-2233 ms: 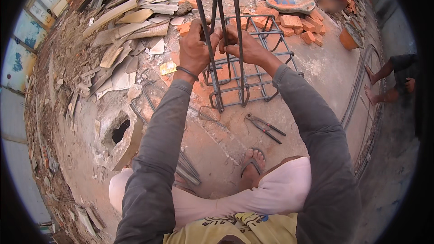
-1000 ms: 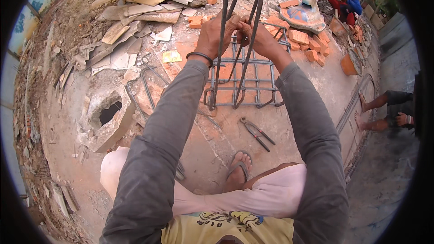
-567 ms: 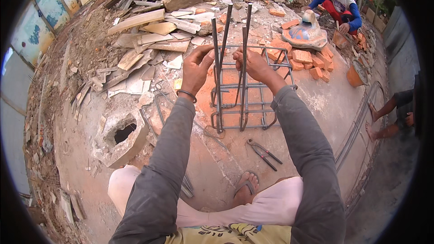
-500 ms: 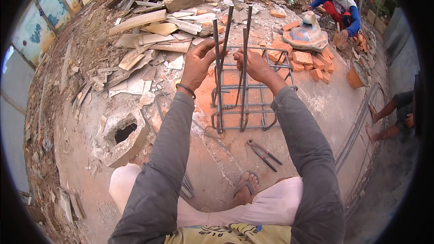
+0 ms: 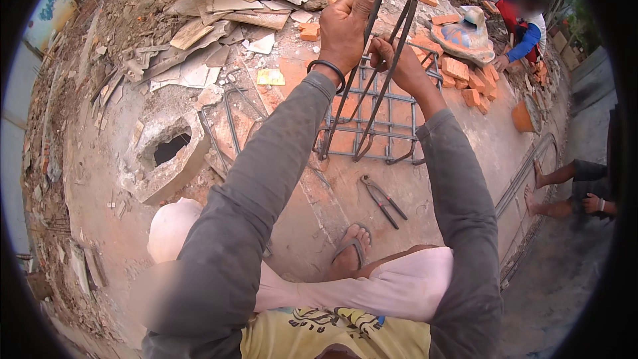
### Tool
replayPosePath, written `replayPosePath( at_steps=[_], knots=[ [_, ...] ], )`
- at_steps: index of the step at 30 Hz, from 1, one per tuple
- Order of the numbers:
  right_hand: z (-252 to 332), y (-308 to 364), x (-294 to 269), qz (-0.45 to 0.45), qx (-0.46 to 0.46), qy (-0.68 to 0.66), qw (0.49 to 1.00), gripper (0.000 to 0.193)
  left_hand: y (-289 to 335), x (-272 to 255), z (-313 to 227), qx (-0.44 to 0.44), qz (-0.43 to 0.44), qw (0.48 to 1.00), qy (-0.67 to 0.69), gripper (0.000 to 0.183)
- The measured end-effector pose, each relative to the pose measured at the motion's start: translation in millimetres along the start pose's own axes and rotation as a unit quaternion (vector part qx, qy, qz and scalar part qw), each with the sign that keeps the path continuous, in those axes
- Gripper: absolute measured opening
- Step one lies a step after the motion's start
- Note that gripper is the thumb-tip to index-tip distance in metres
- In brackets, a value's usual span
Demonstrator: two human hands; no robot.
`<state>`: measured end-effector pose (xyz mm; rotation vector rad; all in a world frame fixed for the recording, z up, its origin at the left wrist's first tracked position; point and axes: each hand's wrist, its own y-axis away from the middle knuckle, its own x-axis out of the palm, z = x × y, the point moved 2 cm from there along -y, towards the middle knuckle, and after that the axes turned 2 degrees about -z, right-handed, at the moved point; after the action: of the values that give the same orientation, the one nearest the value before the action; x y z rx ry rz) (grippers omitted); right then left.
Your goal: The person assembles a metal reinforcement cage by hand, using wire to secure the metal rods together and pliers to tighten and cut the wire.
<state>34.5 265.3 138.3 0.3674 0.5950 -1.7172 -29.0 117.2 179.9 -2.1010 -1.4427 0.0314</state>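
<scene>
A steel rebar cage [image 5: 383,86] lies in front of me, with several dark upright bars rising from its near end and leaning right. My left hand [image 5: 347,26] is closed around an upright bar near its top. Lower and to the right, my right hand [image 5: 404,66] has its fingers curled in among the uprights, pressed against a bar. Whether a thin wire is between those fingers is too small to tell. Pincers with dark handles [image 5: 372,187] rest on the concrete between the cage and my sandalled foot [image 5: 349,252].
Broken planks and rubble [image 5: 232,6] are heaped at the far left. A concrete block with a hole [image 5: 163,159] sits at left. Orange bricks [image 5: 475,83] lie by a crouching person [image 5: 525,26]. Long bars [image 5: 515,193] run along the right, beside another person's legs [image 5: 555,176].
The upright bars now lean further right. My left hand has moved up and right from beside them onto a bar; my right hand has shifted slightly up. The view has tilted downward.
</scene>
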Motion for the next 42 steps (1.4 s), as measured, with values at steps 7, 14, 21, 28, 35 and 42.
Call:
replayPosePath(
  at_steps=[7,14,21,28,35,42],
  knots=[
    [15,10,-11,0.010,0.038,-0.039,0.998,0.039,5,7,4,0.038,-0.051,0.997,-0.044,0.053],
    [139,74,-22,-0.336,-0.309,-0.040,0.889,0.022,-9,-14,-14,-0.110,0.130,0.985,0.011,0.042],
    [172,53,5,-0.273,-0.174,0.086,0.942,0.030,-48,-15,-42,-0.021,0.273,0.961,-0.042,0.040],
    [162,33,29,-0.233,-0.102,-0.148,0.956,0.045,-57,2,-54,0.034,0.283,0.959,0.007,0.035],
    [159,28,30,-0.257,-0.059,-0.210,0.941,0.035,-85,10,-53,0.082,0.310,0.931,-0.177,0.043],
    [151,28,28,-0.208,-0.052,-0.226,0.950,0.030,-71,20,-61,0.155,0.205,0.950,-0.176,0.046]
  ],
)
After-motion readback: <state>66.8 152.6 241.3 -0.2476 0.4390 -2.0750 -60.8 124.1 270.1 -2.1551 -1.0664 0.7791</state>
